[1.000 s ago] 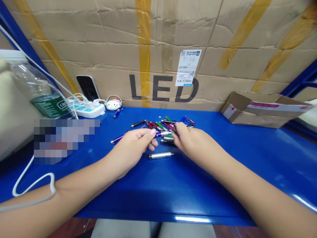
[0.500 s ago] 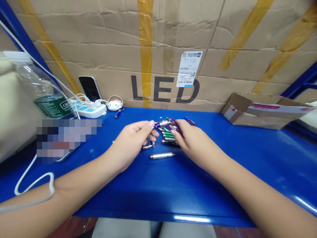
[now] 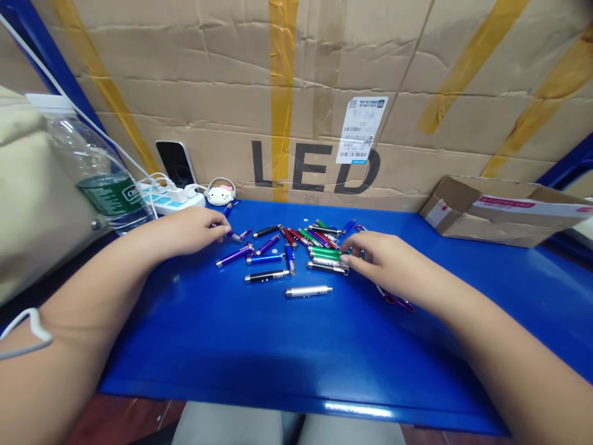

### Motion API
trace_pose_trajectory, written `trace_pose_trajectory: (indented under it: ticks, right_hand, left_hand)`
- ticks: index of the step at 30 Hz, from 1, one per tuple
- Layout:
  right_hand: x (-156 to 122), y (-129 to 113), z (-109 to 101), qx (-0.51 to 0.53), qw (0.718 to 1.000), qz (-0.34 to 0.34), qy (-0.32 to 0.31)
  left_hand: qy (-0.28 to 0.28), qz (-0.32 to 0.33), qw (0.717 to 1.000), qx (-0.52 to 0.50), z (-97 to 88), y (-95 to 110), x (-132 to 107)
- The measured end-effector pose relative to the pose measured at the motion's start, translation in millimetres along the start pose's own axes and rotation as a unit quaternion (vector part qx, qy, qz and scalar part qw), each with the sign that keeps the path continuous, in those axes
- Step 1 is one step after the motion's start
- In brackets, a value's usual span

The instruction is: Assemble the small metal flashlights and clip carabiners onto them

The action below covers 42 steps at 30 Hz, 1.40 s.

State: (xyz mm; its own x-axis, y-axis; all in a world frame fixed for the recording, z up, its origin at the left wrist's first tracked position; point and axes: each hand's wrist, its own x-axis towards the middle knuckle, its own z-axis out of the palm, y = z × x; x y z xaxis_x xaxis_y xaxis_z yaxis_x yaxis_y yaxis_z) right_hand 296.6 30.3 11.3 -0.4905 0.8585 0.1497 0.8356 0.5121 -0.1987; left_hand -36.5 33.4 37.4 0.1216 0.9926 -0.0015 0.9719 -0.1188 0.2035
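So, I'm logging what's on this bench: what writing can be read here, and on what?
"LED": large black letters on the big cardboard box.
Shipping label on that box: print too small to read.
Green bottle label: blurred.
Red-and-white tape on the small carton: unreadable.

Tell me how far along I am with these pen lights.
One silver pen light lies apart, nearest you. Left hand touches a small purple light; right hand rests on the green lights. Nearly all the rest lie loose on the blue table, unsorted.
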Motion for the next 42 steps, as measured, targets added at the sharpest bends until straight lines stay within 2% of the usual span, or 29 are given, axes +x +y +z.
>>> trace_pose_trajectory:
  ticks: [2,3,5,7,8,10,12,15,19,23,27,29,32,35,37,39,42]
  right_hand:
    - [-0.4,-2.4,-1.7,0.002,1.0,-0.001,-0.007]
    - [-0.6,-3.0,-2.9,-0.002,1.0,0.001,-0.01]
    - [-1.1,-2.0,-6.4,-0.022,1.0,0.011,-0.015]
    - [-2.3,3.0,-11.1,-0.049,0.998,0.019,-0.018]
    - [-3.2,6.9,-13.7,-0.062,0.998,0.024,-0.021]
    - [-5.0,16.6,-18.6,-0.082,0.995,0.042,-0.035]
    - [-6.8,26.2,-22.5,-0.091,0.991,0.077,-0.057]
    - [-8.2,35.5,-25.0,-0.082,0.986,0.114,-0.093]
    - [-6.0,34.4,-22.4,-0.067,0.985,0.112,-0.116]
    - [0.0,27.9,-13.2,-0.08,0.987,0.115,-0.076]
    - [5.1,27.4,-4.1,-0.079,0.985,0.119,-0.1]
    - [6.2,28.3,-3.6,-0.08,0.985,0.117,-0.099]
    - [5.6,27.7,-7.6,-0.074,0.99,0.103,-0.058]
    - [2.7,20.0,-10.9,-0.008,0.997,0.076,0.015]
    - [-0.3,9.3,-9.8,0.089,0.993,0.051,0.054]
    - [-3.1,-4.7,-5.5,0.214,0.974,0.031,0.066]
    - [-5.4,-24.3,4.1,0.38,0.923,0.015,0.048]
  left_hand:
    - [-0.044,0.001,0.998,0.035,3.1,0.0,-1.4]
    - [-0.046,0.001,0.997,0.055,4.4,2.4,-2.7]
    - [-0.007,0.012,0.996,0.089,6.6,11.6,-5.7]
    - [0.048,0.058,0.992,0.098,9.4,24.1,-9.0]
    - [0.051,0.097,0.99,0.091,11.7,30.5,-10.7]
    - [0.026,0.159,0.983,0.084,18.1,41.5,-13.4]
    - [0.006,0.183,0.978,0.101,26.3,48.4,-14.7]
    - [-0.014,0.182,0.974,0.132,36.5,51.8,-13.3]
    - [-0.026,0.178,0.974,0.135,38.5,53.3,-10.9]
    - [0.027,0.161,0.982,0.094,33.8,56.2,-13.3]
    - [0.091,0.149,0.983,0.058,31.5,57.5,-18.5]
    - [0.101,0.143,0.984,0.043,30.2,59.3,-21.6]
    - [0.087,0.139,0.986,0.012,27.4,64.9,-26.5]
    - [0.067,0.138,0.988,-0.036,26.9,72.1,-31.3]
    - [0.052,0.144,0.986,-0.069,28.9,76.6,-34.5]
    - [0.036,0.16,0.982,-0.094,32.2,80.6,-37.7]
    - [0.023,0.188,0.975,-0.116,36.7,85.2,-41.3]
